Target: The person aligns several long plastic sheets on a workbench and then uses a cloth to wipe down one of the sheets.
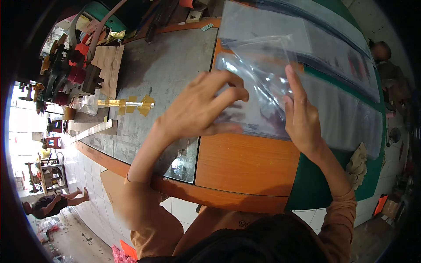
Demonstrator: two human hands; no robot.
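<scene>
Near edge of the desk [241,198]: bare part of wood panel [245,164]. Stack [245,115] of clear film lies farther back on that panel; its top sheet [261,72] looks raised and creased, glossy. Left hand [188,107] over the stack's left edge, fingers curled, thumb apart from them, nothing seen gripped. Right hand [305,125] at the right edge, forefinger straight beside the sheet; whether it pinches, cannot tell. My judgement: part one sheet only, by a corner; light touch, since film likely clings and creases; hold the stack's near edge square. Farther off: piles [340,107] toward the desk's far right corner.
</scene>
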